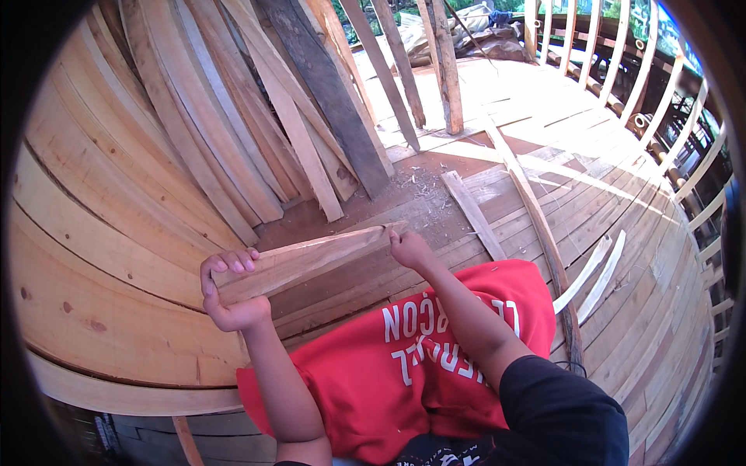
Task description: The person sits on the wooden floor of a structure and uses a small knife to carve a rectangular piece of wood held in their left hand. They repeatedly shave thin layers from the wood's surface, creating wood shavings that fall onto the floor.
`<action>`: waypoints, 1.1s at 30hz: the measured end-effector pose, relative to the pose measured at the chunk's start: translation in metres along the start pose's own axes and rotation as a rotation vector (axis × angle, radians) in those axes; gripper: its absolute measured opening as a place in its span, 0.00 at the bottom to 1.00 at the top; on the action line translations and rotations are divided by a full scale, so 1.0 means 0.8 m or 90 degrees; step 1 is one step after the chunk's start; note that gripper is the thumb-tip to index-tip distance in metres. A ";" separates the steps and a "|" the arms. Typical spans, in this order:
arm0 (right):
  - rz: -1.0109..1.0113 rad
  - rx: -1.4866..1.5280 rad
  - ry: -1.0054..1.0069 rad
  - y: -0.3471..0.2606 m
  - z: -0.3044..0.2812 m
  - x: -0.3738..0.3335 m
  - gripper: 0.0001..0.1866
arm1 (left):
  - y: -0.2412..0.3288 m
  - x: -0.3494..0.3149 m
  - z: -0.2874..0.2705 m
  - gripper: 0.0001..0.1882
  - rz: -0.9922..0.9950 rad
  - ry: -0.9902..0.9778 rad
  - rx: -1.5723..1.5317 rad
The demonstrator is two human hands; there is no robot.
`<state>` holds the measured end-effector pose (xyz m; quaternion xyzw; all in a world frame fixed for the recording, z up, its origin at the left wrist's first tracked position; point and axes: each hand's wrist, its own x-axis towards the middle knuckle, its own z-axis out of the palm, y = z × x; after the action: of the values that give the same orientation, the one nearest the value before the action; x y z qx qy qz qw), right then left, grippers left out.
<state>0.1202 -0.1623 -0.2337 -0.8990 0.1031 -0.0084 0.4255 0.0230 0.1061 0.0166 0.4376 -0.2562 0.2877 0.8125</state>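
Observation:
A short wooden board (322, 258) is held up in front of me, slanting upward to the right, its sawn face toward me. My left hand (237, 307) grips its wider left end, with fingertips over the upper edge and the thumb side below. At the narrower right end, my right hand (410, 250) is closed on the tip; what its fingers do on the far side is hidden. Red cloth with white lettering (350, 373) covers my lap below the board.
Long planks (179, 101) lean upright at the left beside a plank wall (101, 279). A dark post (334, 93) stands ahead, with shavings (423, 190) near its foot. Loose strips (594, 279) and a long batten (536, 210) lie on the boarded floor. A slatted railing (641, 70) curves along the right.

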 end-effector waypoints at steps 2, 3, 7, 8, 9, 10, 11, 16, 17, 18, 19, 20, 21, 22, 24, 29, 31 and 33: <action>-0.087 0.024 -0.103 -0.094 -0.029 -0.052 0.32 | 0.005 -0.003 -0.016 0.14 -0.009 0.018 0.004; -0.086 0.042 -0.111 -0.102 -0.029 -0.055 0.32 | 0.004 -0.002 -0.015 0.14 -0.015 0.022 -0.004; -0.017 -0.011 0.017 -0.014 -0.008 -0.021 0.33 | -0.004 0.008 -0.003 0.14 -0.017 0.013 -0.052; 0.010 -0.050 0.085 0.020 -0.001 -0.005 0.33 | -0.004 0.011 -0.006 0.14 -0.018 0.007 -0.060; 0.051 -0.047 0.060 0.023 -0.001 -0.005 0.33 | -0.002 0.012 -0.015 0.14 -0.017 0.005 -0.059; 0.091 -0.044 0.038 0.026 -0.002 -0.004 0.33 | -0.001 0.012 -0.019 0.14 -0.013 -0.006 -0.049; 0.134 -0.043 0.018 0.025 -0.004 -0.002 0.33 | 0.000 0.012 -0.021 0.14 -0.009 -0.017 -0.042; -0.051 0.084 -0.057 -0.110 -0.013 -0.073 0.31 | 0.004 0.010 -0.019 0.15 -0.014 -0.004 -0.022; -0.056 0.119 -0.076 -0.117 -0.019 -0.076 0.30 | 0.003 0.014 -0.014 0.15 -0.015 0.005 -0.020; -0.087 0.094 -0.049 -0.105 -0.018 -0.069 0.30 | 0.002 0.014 -0.010 0.15 -0.017 0.015 -0.018; -0.118 0.069 -0.022 -0.085 -0.015 -0.058 0.30 | -0.002 0.012 -0.008 0.15 -0.019 0.037 -0.021; -0.152 0.051 0.005 -0.085 -0.014 -0.054 0.30 | -0.002 0.014 -0.010 0.14 -0.018 0.055 -0.019; -0.151 0.050 0.007 -0.085 -0.013 -0.052 0.30 | -0.003 0.015 -0.013 0.14 -0.017 0.072 -0.016; -0.149 0.050 0.009 -0.085 -0.010 -0.050 0.30 | -0.004 0.016 -0.016 0.14 -0.018 0.070 -0.014; -0.122 0.049 0.002 -0.100 -0.005 -0.058 0.30 | -0.003 0.018 -0.028 0.13 -0.017 0.067 -0.003; -0.120 0.048 -0.084 -0.146 -0.028 -0.085 0.31 | 0.004 0.010 -0.015 0.12 -0.016 0.026 0.003; -0.069 0.042 0.007 -0.115 -0.016 -0.069 0.31 | 0.005 0.002 0.005 0.13 -0.020 0.008 0.017; -0.002 0.010 0.094 -0.049 -0.013 -0.035 0.31 | 0.000 0.002 0.031 0.13 -0.018 -0.019 0.013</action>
<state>0.0989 -0.1403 -0.1950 -0.8928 0.1331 -0.0759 0.4236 0.0200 0.0852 0.0302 0.4536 -0.2593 0.2717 0.8082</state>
